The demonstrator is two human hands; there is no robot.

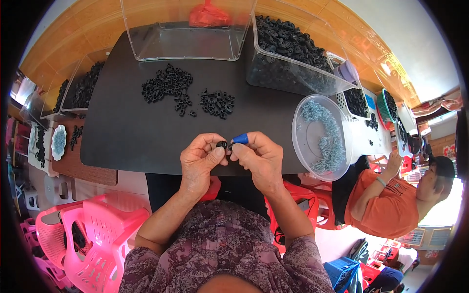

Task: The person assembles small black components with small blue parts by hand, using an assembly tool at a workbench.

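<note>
Near the front edge of the dark table [122,132], both my hands meet at the fingertips. My left hand [202,158] pinches a small round black plastic part [222,144] between thumb and forefinger. My right hand [261,158], a blue cover [240,138] on one fingertip, is closed right beside that part; what its fingertips grip is too small to make out. Beyond my hands lie a larger pile of black plastic parts [168,84] and a smaller pile of similar parts [217,103].
A clear plastic bin [188,58] holds a red bag [210,14]; another bin [288,73] is full of black parts. Right of my hands, a round translucent tray [299,141] bears small bluish pieces [330,141]. A person in orange [386,205] sits at right. Pink chairs [100,224] stand at left.
</note>
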